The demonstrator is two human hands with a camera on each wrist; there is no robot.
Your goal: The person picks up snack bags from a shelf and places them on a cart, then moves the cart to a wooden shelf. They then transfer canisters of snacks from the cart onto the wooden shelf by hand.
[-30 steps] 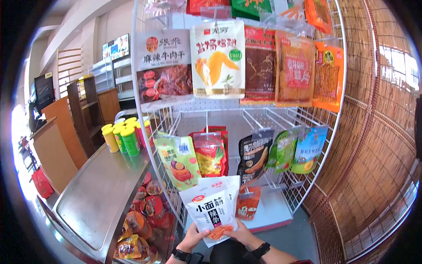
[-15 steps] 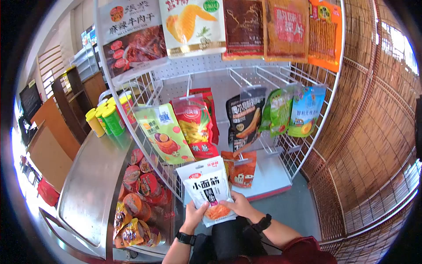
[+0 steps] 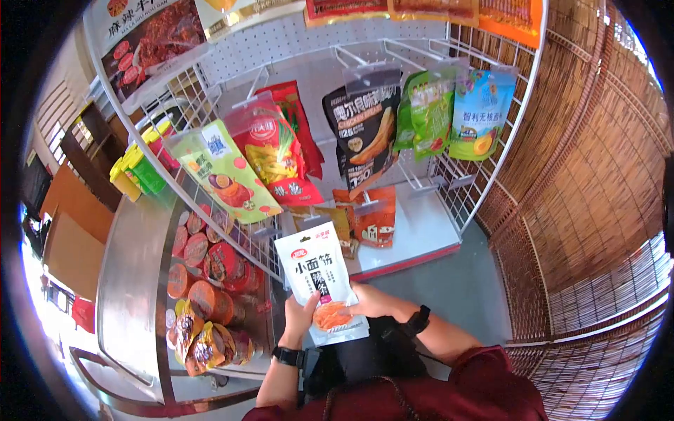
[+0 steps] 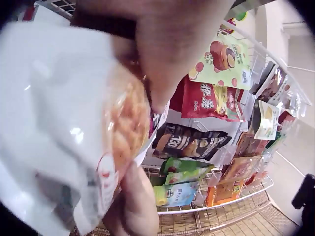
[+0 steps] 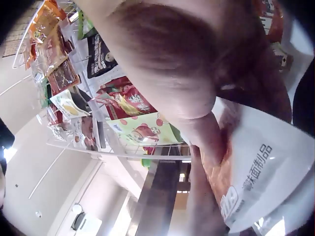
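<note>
Both hands hold a white snack packet (image 3: pixel 319 270) with dark lettering and a picture of orange strips, low in front of the rack. My left hand (image 3: pixel 300 319) pinches its lower left side, thumb on the front. On the opposite side my right hand (image 3: pixel 372 300) grips the edge, its thumb also on the front. Another white edge peeks out at the packet's lower right. Close up in the left wrist view, the glossy packet (image 4: pixel 54 118) bulges beside the thumb. Fingers behind it are hidden in the head view.
A white wire rack (image 3: pixel 484 175) carries hanging snack bags, among them a black bag (image 3: pixel 365 133), a green bag (image 3: pixel 426 116) and a blue bag (image 3: pixel 482 116). A steel counter (image 3: pixel 133 281) stands left, with packaged tubs (image 3: pixel 225 261) beside it. Woven screening (image 3: pixel 590 210) lines the right.
The head view has tipped downward, so the rack sits higher in it and more of the sleeves shows. Both hands keep hold of the packet; the second white packet behind it is now mostly covered.
</note>
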